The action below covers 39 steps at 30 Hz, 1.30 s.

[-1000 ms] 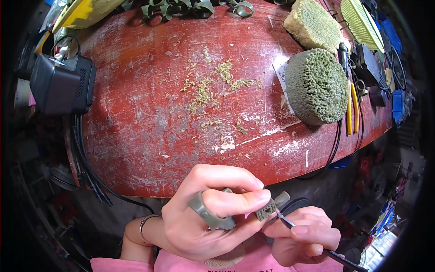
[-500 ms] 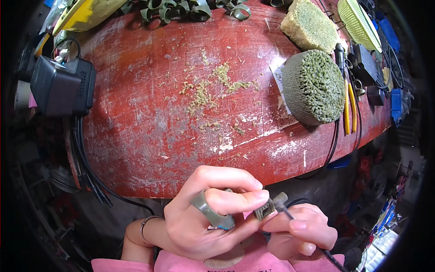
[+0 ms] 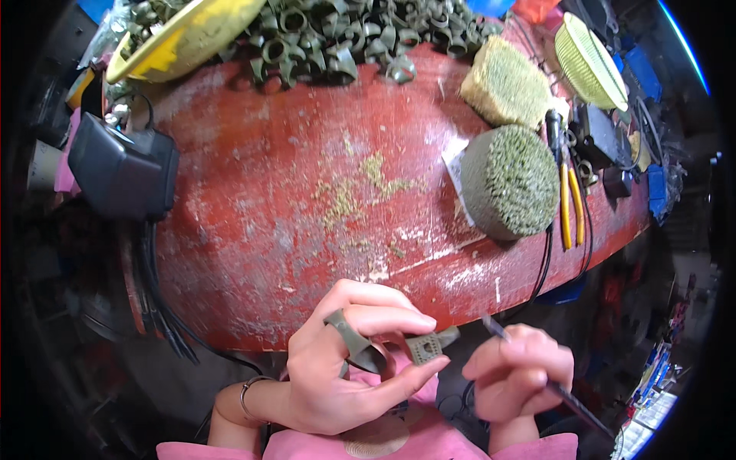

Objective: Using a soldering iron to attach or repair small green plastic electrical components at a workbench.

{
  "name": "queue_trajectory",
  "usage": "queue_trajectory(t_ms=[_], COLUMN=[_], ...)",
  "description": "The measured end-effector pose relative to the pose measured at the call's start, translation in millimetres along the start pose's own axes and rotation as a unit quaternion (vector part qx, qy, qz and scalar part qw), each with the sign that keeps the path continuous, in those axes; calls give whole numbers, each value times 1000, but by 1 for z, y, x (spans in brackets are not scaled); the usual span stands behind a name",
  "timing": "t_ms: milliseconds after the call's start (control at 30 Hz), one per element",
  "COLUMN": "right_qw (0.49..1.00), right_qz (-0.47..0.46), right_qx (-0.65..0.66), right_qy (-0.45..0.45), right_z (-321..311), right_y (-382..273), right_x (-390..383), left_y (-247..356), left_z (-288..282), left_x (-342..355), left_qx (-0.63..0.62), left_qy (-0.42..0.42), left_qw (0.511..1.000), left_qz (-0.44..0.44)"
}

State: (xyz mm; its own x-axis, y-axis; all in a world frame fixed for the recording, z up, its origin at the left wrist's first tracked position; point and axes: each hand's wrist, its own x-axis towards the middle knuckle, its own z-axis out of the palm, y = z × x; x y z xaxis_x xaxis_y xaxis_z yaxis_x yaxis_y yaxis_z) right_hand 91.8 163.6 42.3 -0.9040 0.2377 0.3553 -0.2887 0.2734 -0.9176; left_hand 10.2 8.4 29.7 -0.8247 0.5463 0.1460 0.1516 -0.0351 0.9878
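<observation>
Between the thumb and forefinger of my left hand (image 3: 326, 376) is a dark green ring (image 3: 425, 349) with a square, perforated head facing up. A second, wider green ring (image 3: 356, 343) sits around a finger of the same hand. My right hand (image 3: 517, 368) is closed like a pen grip on a slim dark pen-shaped tool (image 3: 576, 408). Its tip points up and left, apart from the perforated ring. Both hands are in front of the table's near edge, and the right one is slightly blurred.
Green crumbs (image 3: 349, 199) lie on the worn red table (image 3: 245, 176). Behind are heaped green rings (image 3: 376, 38) and a yellow basin (image 3: 188, 42). At right stand a round green porous block (image 3: 514, 184), a yellowish block (image 3: 506, 84) and yellow-handled pliers (image 3: 567, 207); at left, a black box (image 3: 123, 169).
My right hand has drawn the tool away to the right from the ring. My left hand has turned the ring so its perforated head shows. The view has tilted up, showing more heaped rings.
</observation>
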Motion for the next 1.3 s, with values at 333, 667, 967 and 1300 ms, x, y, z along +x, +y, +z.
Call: queue_trajectory(t_ms=[333,667,967,1300], right_qw=[922,882,875,998], right_qz=[-47,-70,-223,-53], right_qx=[-379,-449,-359,-36], right_qy=[-59,-123,-237,-14], right_z=[-4,31,20,21], right_y=[57,63,-19,-6], right_x=[144,161,81,18], left_y=[-4,-31,-18,-13], left_z=[-26,-39,-32,-17], left_x=[13,1,10,7], left_qx=[-436,-517,-503,-402], left_qy=[32,38,-83,-52], left_qw=[859,825,805,900], left_qz=[-266,-223,-304,-157])
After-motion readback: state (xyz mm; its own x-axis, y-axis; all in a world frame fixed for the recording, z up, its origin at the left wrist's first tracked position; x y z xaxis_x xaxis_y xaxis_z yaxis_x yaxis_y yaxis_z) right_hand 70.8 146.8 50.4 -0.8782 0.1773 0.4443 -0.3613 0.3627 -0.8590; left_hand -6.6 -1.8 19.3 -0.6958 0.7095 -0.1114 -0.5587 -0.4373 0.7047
